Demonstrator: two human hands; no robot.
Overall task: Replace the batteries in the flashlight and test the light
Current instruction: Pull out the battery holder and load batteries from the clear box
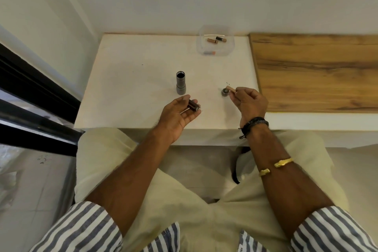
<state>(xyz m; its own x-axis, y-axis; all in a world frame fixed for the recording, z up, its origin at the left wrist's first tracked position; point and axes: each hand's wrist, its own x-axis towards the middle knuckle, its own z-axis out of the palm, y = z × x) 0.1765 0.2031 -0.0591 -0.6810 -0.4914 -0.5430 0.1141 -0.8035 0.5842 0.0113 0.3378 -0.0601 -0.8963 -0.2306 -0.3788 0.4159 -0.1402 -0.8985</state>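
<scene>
A grey flashlight body (180, 83) stands upright on the white table (131, 80), its open end facing up. My left hand (177, 117) lies palm up near the front edge, holding a dark cylindrical battery holder (193, 105) in its fingers. My right hand (249, 101) pinches a copper-coloured battery (230, 89) between thumb and fingertips. Right beside that battery, the flashlight's dark end cap (224, 92) rests on the table.
A clear plastic tub (215, 40) at the back of the table holds several batteries (216, 40). A wood-grain surface (315, 71) adjoins the table on the right. A dark window frame (36, 96) runs along the left. My knees are under the front edge.
</scene>
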